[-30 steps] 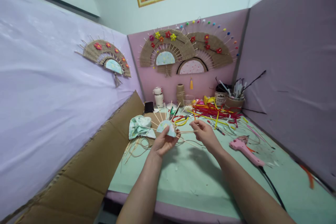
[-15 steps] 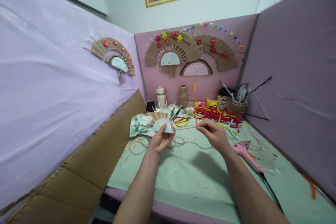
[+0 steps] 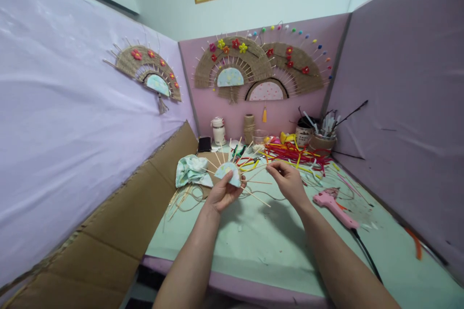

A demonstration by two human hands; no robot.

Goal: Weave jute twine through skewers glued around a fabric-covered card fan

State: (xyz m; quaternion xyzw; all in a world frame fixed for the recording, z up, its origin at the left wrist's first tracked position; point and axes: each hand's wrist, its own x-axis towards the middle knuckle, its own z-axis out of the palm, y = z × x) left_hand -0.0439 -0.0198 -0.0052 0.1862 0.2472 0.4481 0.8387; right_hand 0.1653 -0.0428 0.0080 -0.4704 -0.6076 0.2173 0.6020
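My left hand [image 3: 225, 194] grips a small half-round fan base [image 3: 224, 172] covered in pale blue patterned cloth, thumb on its front. Several thin wooden sticks [image 3: 213, 158] radiate from its curved edge. To the right, my right hand [image 3: 284, 176] pinches a thin strand of twine [image 3: 258, 172] that runs toward the sticks on the fan's right side; the fingertips partly hide it. Loose twine [image 3: 195, 196] loops over the table below and behind the fan. A crumpled piece of matching cloth [image 3: 192, 172] lies just left of the fan.
A pink glue gun [image 3: 335, 208] with a black cord lies at right. Behind are red and yellow pipe cleaners [image 3: 299, 154], pliers [image 3: 250, 163], a twine spool [image 3: 249, 128] and a white bottle [image 3: 218, 130]. Cardboard [image 3: 145, 198] borders the left. Finished fans [image 3: 235, 58] hang on the panels.
The fan base has tilted clockwise, its right-hand sticks now pointing lower. My right hand still pinches the twine, slightly closer to the fan. The whole view has shifted a little.
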